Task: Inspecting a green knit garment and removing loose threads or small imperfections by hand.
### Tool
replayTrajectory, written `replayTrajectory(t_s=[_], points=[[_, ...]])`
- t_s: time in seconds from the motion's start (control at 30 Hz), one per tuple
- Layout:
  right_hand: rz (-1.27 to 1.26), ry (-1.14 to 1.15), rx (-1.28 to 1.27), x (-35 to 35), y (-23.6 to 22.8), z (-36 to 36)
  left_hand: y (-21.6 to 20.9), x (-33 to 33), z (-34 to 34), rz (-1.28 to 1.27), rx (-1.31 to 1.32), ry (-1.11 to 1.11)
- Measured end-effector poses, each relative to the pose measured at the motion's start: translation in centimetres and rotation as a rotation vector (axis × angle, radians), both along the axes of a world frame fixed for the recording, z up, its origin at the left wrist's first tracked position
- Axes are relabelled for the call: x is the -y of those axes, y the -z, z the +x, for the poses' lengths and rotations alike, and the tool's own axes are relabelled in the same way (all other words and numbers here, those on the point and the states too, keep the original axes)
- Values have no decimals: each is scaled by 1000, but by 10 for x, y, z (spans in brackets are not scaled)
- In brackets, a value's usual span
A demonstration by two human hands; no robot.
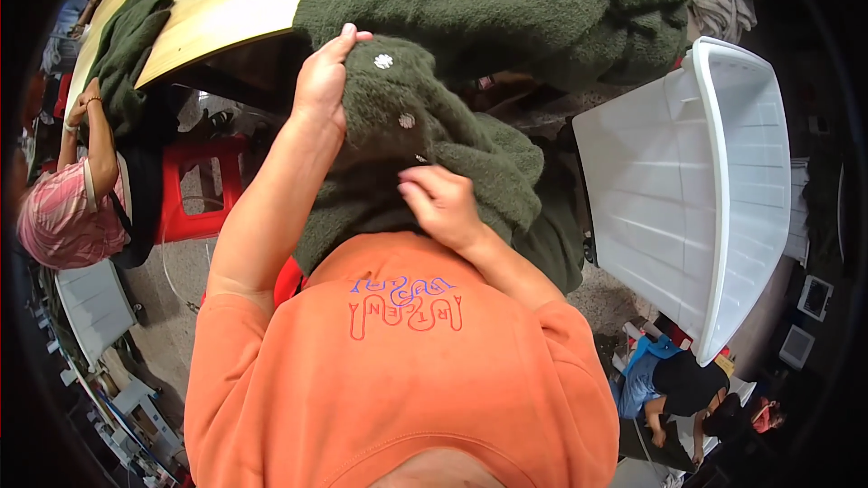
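Note:
A dark green fuzzy knit cardigan (479, 145) lies over my lap, its front edge raised. My left hand (324, 81) is closed round the upper end of that edge, with the thumb pointing up. A white flower-shaped button (383, 61) sits near my left fingertips, and a second pale button (407, 121) is below it. Further down, a third button (421, 159) shows only in part. Just under it is my right hand (445, 206), fingers curled and pressed together close to the knit. Whatever those fingers may pinch is too small to make out.
More green knitwear (488, 0) is heaped on the wooden table (226, 14) ahead. To the right stands a large white plastic bin (651, 172). A red stool (203, 185) and a person in pink (77, 212) are at left; another person (687, 384) works at lower right.

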State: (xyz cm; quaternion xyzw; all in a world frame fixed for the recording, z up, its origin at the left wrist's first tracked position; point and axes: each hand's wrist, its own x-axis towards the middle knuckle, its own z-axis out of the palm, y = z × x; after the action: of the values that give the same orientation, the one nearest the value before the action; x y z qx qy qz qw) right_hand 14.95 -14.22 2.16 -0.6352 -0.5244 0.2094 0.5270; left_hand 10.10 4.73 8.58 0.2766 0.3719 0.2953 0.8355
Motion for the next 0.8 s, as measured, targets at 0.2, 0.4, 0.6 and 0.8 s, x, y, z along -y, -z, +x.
replayTrajectory(t_s=[0.2,0.4,0.6,0.8], points=[[-28,245,562,6,-17,27,9,-11,-15,-53,-4,-43],[-312,7,473,11,9,40,12,-14,-31,76,141,-12],[-47,-107,-48,5,-16,31,11,6,-58,197,365,181],[163,18,241,-36,-46,32,17,20,-62,161,323,261]])
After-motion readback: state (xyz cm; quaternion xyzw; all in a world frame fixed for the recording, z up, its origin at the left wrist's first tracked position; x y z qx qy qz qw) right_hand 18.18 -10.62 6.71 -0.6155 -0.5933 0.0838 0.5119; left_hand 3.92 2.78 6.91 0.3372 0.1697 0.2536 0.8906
